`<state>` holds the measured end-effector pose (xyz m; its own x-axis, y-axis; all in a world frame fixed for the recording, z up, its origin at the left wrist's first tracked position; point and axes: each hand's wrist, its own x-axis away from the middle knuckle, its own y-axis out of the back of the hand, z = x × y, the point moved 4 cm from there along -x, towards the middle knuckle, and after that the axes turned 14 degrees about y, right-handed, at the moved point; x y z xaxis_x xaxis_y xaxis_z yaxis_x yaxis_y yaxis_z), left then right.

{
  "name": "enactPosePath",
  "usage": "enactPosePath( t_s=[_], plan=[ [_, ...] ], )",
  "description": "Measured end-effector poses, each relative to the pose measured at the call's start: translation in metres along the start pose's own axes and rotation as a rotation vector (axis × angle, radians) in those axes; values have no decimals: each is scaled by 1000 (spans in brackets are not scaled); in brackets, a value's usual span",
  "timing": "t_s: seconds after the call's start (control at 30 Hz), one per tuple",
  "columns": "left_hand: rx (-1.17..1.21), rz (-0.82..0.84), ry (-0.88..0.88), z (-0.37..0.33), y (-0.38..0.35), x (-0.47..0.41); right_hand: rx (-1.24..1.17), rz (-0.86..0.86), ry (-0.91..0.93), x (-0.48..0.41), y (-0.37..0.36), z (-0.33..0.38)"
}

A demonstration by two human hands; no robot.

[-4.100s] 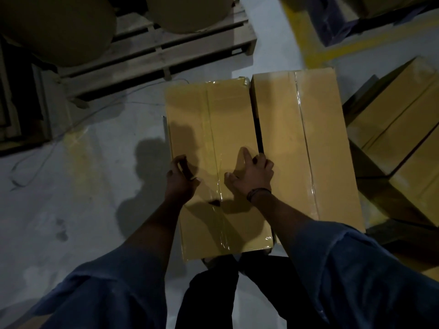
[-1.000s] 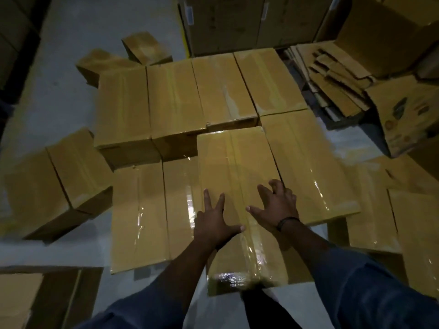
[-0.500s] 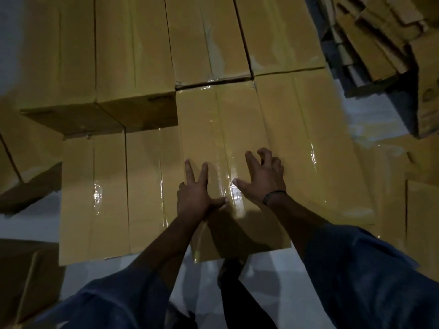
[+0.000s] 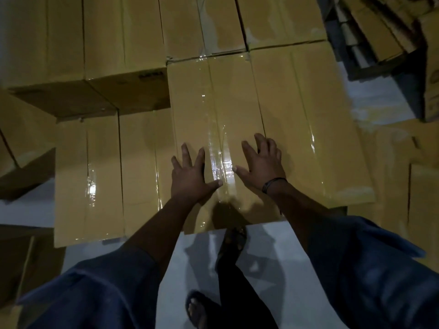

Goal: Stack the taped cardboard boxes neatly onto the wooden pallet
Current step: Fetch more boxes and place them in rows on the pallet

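A taped cardboard box [image 4: 213, 110] lies flat in the upper layer of a stack, its far end against another box [image 4: 202, 24]. My left hand [image 4: 190, 176] rests flat on its near top with fingers spread. My right hand [image 4: 261, 165] lies beside it, fingers slightly bent on the top near the seam with the right-hand box [image 4: 308, 129]. Clear tape shines between my hands. Lower boxes [image 4: 88, 176] sit to the left, one layer down. The pallet under the stack is hidden.
More stacked boxes [image 4: 83, 39] fill the upper left. A tilted box [image 4: 21, 148] lies at the left edge. Flattened cardboard sheets [image 4: 370, 27] pile at the upper right. Bare pale floor [image 4: 202, 257] is under my feet, with a loose box [image 4: 422, 198] at right.
The box has slid forward until its far end meets the rear box. Both hands stay on its top; the view has moved closer.
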<state>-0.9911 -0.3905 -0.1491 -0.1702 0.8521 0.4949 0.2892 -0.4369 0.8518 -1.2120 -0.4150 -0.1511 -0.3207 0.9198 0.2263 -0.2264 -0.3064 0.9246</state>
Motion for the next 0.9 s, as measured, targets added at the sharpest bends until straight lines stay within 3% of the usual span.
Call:
enactPosePath(
  t_s=[0.43,0.9],
  plan=[
    [-105,21,-127,32,-57,117,-41,100,58,161,-36,-6],
    [-176,-105,-144,31,-69,118,208,115,227,158,-41,-14]
  ],
)
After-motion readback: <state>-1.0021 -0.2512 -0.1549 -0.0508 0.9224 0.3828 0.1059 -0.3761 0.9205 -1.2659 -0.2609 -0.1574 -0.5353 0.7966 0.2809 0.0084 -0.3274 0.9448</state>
